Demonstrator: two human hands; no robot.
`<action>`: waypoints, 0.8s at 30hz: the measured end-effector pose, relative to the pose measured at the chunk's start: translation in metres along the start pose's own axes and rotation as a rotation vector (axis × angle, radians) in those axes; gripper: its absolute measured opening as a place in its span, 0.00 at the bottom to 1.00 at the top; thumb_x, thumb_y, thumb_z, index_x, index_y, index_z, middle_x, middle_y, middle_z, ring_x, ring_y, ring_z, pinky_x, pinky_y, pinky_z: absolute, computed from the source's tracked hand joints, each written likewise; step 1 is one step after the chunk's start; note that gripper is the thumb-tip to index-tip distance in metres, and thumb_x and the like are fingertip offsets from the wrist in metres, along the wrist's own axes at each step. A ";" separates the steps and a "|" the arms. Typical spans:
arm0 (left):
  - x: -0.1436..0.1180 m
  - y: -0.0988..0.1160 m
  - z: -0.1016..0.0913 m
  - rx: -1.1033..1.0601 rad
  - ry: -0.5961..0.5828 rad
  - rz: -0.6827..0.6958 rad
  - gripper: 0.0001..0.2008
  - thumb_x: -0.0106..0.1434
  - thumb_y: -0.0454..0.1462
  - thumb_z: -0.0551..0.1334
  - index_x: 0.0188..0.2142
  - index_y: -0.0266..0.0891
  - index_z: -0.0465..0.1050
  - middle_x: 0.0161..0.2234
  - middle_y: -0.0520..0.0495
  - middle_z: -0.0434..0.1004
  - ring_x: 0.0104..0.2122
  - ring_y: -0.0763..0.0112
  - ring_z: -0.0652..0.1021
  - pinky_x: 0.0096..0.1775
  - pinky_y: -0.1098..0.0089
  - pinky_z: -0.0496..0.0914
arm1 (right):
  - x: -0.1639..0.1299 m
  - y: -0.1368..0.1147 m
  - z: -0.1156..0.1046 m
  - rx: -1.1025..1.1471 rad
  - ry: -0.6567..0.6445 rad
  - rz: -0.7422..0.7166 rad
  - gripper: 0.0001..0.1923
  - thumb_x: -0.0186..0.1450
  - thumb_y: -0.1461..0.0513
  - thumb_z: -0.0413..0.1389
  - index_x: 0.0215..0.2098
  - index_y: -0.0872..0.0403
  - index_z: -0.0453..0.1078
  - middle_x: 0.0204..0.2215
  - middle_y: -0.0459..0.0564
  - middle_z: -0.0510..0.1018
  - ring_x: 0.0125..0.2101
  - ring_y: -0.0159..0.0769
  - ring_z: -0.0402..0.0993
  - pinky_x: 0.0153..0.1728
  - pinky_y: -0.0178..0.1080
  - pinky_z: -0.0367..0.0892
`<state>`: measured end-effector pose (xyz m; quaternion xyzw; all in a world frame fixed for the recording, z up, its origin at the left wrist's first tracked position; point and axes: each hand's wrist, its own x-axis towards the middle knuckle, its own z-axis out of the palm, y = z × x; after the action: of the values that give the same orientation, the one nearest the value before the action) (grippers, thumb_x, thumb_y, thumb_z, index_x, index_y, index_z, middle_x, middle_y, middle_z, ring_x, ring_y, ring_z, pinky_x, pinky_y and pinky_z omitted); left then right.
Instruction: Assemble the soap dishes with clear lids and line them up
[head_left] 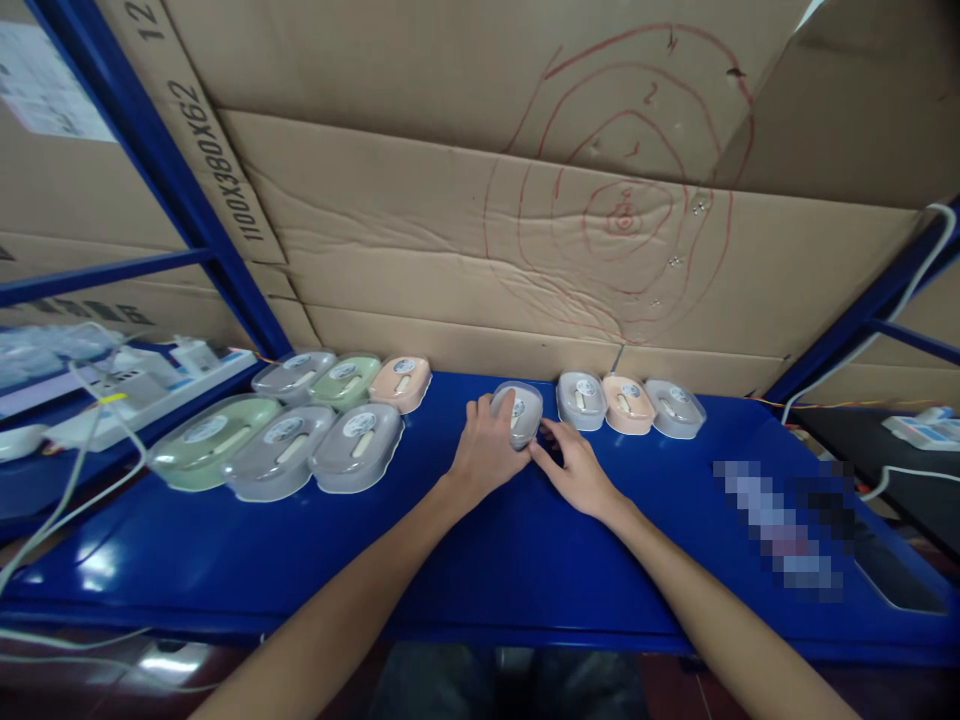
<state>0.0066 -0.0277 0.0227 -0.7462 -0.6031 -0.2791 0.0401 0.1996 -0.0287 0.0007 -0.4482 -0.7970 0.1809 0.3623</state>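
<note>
A small grey oval lidded box (523,409) stands near the back of the blue shelf top (480,560). My left hand (486,450) wraps around its left side with fingers curled over the lid. My right hand (574,465) touches its lower right edge with the fingertips. Right of it, a row of three similar boxes lines the back: grey (580,399), peach (628,402) and grey (676,406). To the left lie more boxes: grey (295,375), green (346,379), peach (401,381), and in front a larger green one (204,454) and two grey ones (280,464) (358,446).
Cardboard sheets (480,230) with red concentric circles drawn on them form the back wall. Blue rack posts (161,160) frame both sides. A white power strip and cables (127,395) sit on the left. A dark flat object (896,575) lies at the right front.
</note>
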 end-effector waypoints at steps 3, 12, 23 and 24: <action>-0.001 0.001 0.001 0.002 -0.015 -0.029 0.43 0.61 0.44 0.73 0.72 0.34 0.65 0.59 0.27 0.74 0.57 0.37 0.74 0.59 0.46 0.73 | -0.003 -0.001 0.001 -0.103 0.000 -0.034 0.29 0.80 0.47 0.52 0.71 0.53 0.70 0.60 0.64 0.81 0.63 0.60 0.74 0.68 0.67 0.68; 0.001 -0.005 0.005 -0.080 -0.033 -0.092 0.44 0.59 0.41 0.74 0.72 0.41 0.62 0.62 0.30 0.73 0.55 0.43 0.79 0.56 0.49 0.77 | -0.004 -0.002 0.003 -0.093 -0.001 -0.069 0.31 0.80 0.45 0.51 0.74 0.52 0.68 0.58 0.63 0.81 0.63 0.61 0.74 0.69 0.69 0.66; -0.004 0.008 -0.007 -0.253 0.201 0.092 0.43 0.62 0.40 0.73 0.73 0.45 0.60 0.68 0.33 0.68 0.65 0.46 0.74 0.67 0.50 0.71 | 0.010 -0.010 0.002 0.842 0.148 0.337 0.39 0.68 0.36 0.64 0.68 0.48 0.70 0.55 0.56 0.84 0.48 0.48 0.86 0.53 0.52 0.83; -0.005 0.010 -0.008 -0.249 0.188 0.117 0.43 0.61 0.39 0.73 0.73 0.45 0.60 0.69 0.33 0.66 0.66 0.45 0.73 0.68 0.49 0.70 | 0.010 -0.013 0.000 0.934 0.137 0.362 0.39 0.68 0.37 0.64 0.67 0.47 0.69 0.53 0.54 0.85 0.47 0.47 0.86 0.51 0.51 0.83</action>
<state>0.0120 -0.0383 0.0297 -0.7497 -0.5131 -0.4176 0.0197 0.1885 -0.0269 0.0129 -0.3801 -0.5148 0.5482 0.5386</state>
